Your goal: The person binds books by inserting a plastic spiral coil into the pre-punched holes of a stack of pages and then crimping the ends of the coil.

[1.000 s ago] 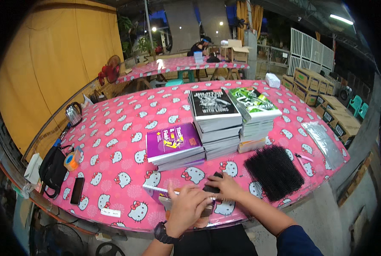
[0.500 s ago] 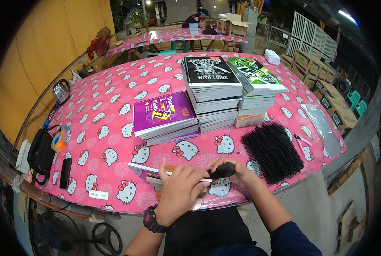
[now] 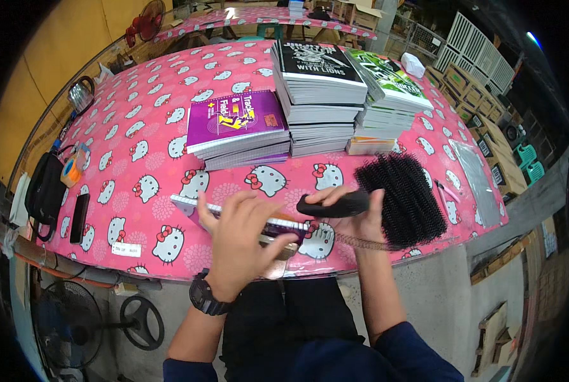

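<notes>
A thin purple-edged notebook (image 3: pixel 189 207) with a spiral along its far edge lies near the front of the pink cat-print table (image 3: pixel 131 146). My left hand (image 3: pixel 240 235), with a black watch on the wrist, grips the notebook from above and covers its middle. My right hand (image 3: pixel 361 219) is closed around a black handle-shaped tool (image 3: pixel 335 205) at the notebook's right end. A thin wire coil (image 3: pixel 361 242) sticks out to the right under that hand. Just right of it is a heap of black spiral coils (image 3: pixel 402 197).
Behind my hands stand a purple-covered notebook stack (image 3: pixel 236 124), a taller black-covered stack (image 3: pixel 319 83) and a green-covered stack (image 3: pixel 389 89). At the left edge are a black bag (image 3: pixel 45 191), a tape roll (image 3: pixel 72 172) and a phone (image 3: pixel 79 218). A clear plastic sheet (image 3: pixel 475 178) lies at the right. A floor fan (image 3: pixel 68 318) stands below.
The view has tipped down and closer to the table. My right hand has shifted to the notebook's right end with the black tool, and a wire coil now shows beneath it.
</notes>
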Demonstrator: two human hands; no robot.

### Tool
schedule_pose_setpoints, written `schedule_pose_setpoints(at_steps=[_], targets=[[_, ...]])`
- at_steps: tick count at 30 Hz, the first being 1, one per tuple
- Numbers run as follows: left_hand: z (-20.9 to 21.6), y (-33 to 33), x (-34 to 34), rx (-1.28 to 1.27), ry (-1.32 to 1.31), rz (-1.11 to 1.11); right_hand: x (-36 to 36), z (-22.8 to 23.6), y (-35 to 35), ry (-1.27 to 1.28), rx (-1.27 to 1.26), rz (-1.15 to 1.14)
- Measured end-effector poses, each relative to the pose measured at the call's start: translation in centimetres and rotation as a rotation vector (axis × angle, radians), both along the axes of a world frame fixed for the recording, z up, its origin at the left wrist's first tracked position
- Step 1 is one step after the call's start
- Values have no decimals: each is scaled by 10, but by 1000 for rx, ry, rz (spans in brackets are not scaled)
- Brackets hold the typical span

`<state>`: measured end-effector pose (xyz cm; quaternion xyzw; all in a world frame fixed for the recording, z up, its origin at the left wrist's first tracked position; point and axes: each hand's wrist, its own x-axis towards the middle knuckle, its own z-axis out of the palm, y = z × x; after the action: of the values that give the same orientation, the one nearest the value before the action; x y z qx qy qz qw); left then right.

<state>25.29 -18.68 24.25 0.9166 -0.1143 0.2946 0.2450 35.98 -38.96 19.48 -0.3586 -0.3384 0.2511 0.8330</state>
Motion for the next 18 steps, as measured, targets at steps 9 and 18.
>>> schedule_pose_setpoints(at_steps=[9, 18], targets=[[-6, 1, 3, -104, -78, 46, 6, 48, 15, -296, -298, 46], [-1, 38, -5, -53, -28, 96, 7, 60, 35, -450, -584, -36]])
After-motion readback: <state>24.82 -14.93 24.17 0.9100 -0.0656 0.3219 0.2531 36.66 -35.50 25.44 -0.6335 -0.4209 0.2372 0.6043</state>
